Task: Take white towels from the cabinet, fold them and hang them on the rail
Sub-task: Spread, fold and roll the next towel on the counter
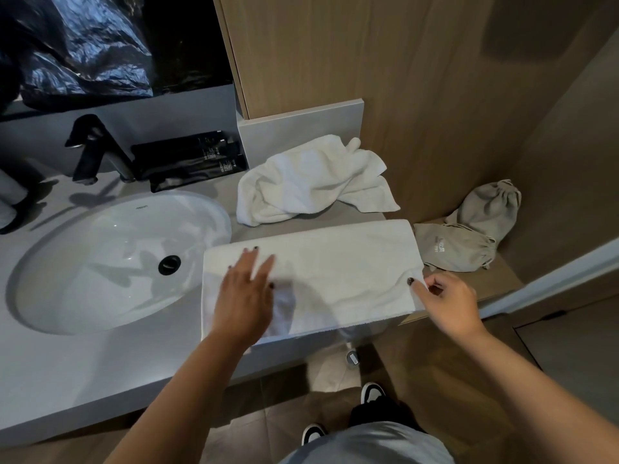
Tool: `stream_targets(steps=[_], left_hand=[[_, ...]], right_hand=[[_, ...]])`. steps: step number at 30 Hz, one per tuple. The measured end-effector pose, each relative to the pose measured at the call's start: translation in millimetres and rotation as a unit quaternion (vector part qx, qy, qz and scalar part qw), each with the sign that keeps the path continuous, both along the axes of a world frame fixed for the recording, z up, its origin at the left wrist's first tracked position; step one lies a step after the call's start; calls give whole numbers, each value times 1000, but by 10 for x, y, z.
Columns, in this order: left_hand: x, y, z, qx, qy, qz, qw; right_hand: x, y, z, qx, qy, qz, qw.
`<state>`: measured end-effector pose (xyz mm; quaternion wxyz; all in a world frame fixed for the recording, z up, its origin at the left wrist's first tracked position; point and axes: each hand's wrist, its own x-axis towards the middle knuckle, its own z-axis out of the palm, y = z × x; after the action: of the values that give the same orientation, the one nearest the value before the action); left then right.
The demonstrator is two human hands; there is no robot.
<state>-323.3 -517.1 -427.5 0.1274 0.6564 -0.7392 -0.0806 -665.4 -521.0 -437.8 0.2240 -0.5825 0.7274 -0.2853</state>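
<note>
A white towel (pixel 335 262) lies folded into a long flat rectangle on the grey counter (pixel 83 370), right of the sink; its near edge hangs over the counter's front. My left hand (pixel 246 296) rests flat on the towel's left part, fingers spread and blurred. My right hand (pixel 447 301) pinches the towel's near right corner between thumb and fingers. A second white towel (pixel 311 182) lies crumpled behind it, against the wall. No rail is in view.
A white oval sink (pixel 110 259) with a black drain fills the left. A black tap (pixel 90 149) and a black tray of toiletries (pixel 191 162) stand behind it. Two grey drawstring bags (pixel 469 236) sit at the counter's right end by the wooden wall.
</note>
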Motion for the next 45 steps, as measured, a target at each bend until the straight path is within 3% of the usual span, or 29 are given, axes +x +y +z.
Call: stream_targets(steps=[2,4,6,11,14,16,18,20,22,26,33,36,40,43,45], left_hand=[[-194,-157,-33,79,-26,-103,991],[-314,-250,-105,139,-97,-139,976],[-358,-281,-165,144,-140,-140,970],[-386,-256,-251,107,-146,-122,976],[-401,-248,-268,113,-145,-112,977],[-397,-243,-281,98,-132,-112,980],[-386,-241,-290,91,-111,-111,983],[-370,-247,-319,95,-101,-107,985],[-354,-252,-337,89,-92,-97,987],[-329,-259,-329,90,-67,-33,993],[-261,-291,-269,124,-52,202,970],[-248,-300,-254,131,-29,225,965],[-200,-365,-225,125,-39,186,974],[-64,-510,-129,109,-42,73,990],[-49,-675,-15,112,-30,-3,993]], right_hand=[[-6,23,1,-1,-4,-15,1000],[-14,65,15,-11,-18,-15,1000],[-37,112,9,-16,-40,-16,999],[-16,136,44,40,-90,-70,993],[135,112,123,-3,2,-88,996],[319,43,136,-86,90,-22,992],[601,-112,72,-123,131,119,976],[886,-277,-56,-97,174,245,949],[1057,-432,-127,-22,236,311,920],[920,-634,-167,31,253,320,912],[403,-894,-146,108,291,237,920],[274,-1002,-79,117,274,248,922],[243,-1123,4,49,307,331,891],[347,-1264,110,-22,329,420,845],[442,-1348,249,10,279,462,842]])
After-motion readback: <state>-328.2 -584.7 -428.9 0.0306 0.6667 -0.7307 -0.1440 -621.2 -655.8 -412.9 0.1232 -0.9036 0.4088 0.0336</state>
